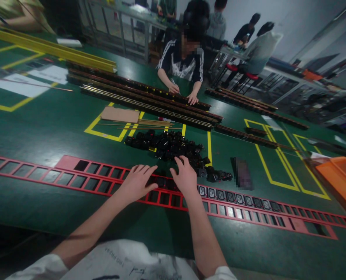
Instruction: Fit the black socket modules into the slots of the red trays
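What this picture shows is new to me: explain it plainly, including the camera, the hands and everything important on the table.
There is no machine doing the work here, just someone's bare left hand and right hand. A camera worn on that person's head took this single picture, looking forward and down.

Both hands are over two long red frames, ladder-like strips lying side by side on a green table. To the right, a row of socket-like pieces sits in one frame. Just beyond the hands is a heap of small black parts. The fingers are spread, and nothing can be seen held in either hand.

Farther back lie cardboard and long dark strips, with another person working across the table.
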`<state>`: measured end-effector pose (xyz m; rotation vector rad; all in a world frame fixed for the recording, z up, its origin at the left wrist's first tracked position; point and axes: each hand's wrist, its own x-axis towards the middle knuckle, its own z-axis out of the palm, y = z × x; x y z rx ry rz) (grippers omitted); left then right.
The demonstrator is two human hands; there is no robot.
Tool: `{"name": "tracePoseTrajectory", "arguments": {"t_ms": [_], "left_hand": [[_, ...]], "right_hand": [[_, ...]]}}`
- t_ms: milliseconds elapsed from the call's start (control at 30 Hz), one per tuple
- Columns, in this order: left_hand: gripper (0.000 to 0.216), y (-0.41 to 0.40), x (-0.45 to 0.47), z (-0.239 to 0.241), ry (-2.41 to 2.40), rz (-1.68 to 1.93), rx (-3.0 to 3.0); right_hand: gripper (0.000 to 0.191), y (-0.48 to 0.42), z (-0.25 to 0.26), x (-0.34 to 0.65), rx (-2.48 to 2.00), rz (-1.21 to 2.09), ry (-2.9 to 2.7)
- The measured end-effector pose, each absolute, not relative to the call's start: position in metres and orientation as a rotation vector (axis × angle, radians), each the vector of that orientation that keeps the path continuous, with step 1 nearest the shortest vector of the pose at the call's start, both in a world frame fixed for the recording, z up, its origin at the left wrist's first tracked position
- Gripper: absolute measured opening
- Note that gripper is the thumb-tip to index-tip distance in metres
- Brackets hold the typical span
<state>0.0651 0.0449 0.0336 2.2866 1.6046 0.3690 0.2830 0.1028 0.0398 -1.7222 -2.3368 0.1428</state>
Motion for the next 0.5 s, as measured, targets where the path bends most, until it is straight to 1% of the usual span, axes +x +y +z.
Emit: {"name": "tracePoseTrajectory", "arguments": {"t_ms": [100, 167, 333, 500], "left_hand": [[0.056, 0.045, 0.048, 0.033, 1.673, 0.340, 2.296], [0.052, 0.046, 0.040, 0.033, 1.653, 0.322, 2.295], [0.043, 0.045, 0.040, 0.036, 1.652, 0.307, 2.309], [0.043, 0.046, 0.042, 0.036, 1.663, 0.288, 2.315]], "right_hand": [[0.050, 0.104, 0.041, 0.281, -1.792, 0.114, -2.324], [0.047, 0.105, 0.041, 0.281, -1.816, 0.112, -2.303], [0.027, 0.105, 0.040, 0.279, -1.758, 0.081, -2.280], [0.010, 0.105, 0.036, 0.279, -1.763, 0.073, -2.222]]}}
